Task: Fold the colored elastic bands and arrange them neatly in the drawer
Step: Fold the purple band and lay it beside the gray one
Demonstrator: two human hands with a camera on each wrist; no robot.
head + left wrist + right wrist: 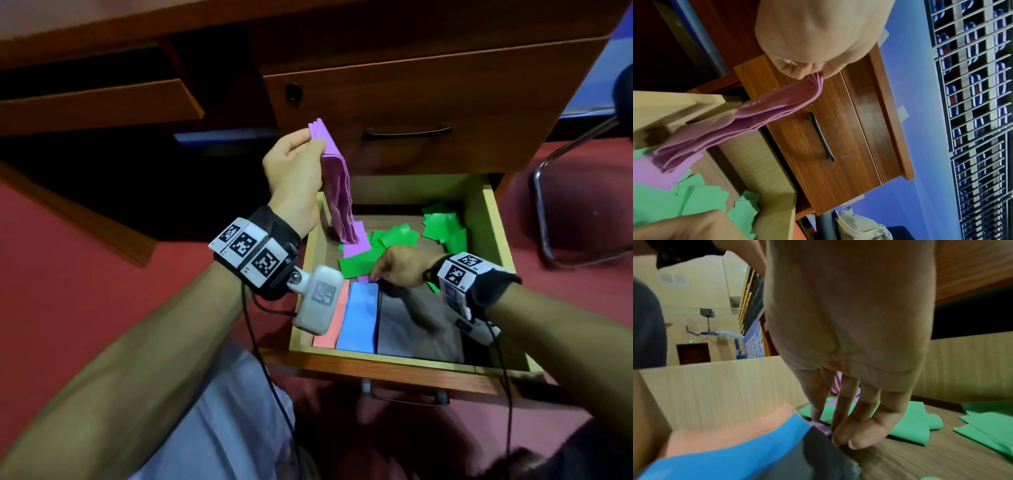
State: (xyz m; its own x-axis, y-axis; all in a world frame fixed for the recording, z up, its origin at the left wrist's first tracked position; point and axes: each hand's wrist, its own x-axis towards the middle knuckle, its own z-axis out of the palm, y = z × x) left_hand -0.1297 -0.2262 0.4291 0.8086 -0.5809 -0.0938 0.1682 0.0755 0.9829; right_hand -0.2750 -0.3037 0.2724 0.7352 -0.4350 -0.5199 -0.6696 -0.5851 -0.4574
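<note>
The person is in the middle of folding the purple band. The left hand is raised above the back left corner of the open drawer and pinches the gathered top of the band between thumb and fingers, so several folded layers hang down from it into the drawer. The free end of the band lies over the green bands, which are spread loose and not folded at the back of the drawer. The right hand is low inside the drawer, and its fingertips pinch the lower purple end just beside the grey band.

At the front of the drawer three folded bands already lie side by side: the pink band, the blue band and the grey one.

The next move probably is to bring the last length up to the stack, making one more layer. Both hands need to keep the edges in line, because the thin material slips easily. The green bands are not yet done
</note>
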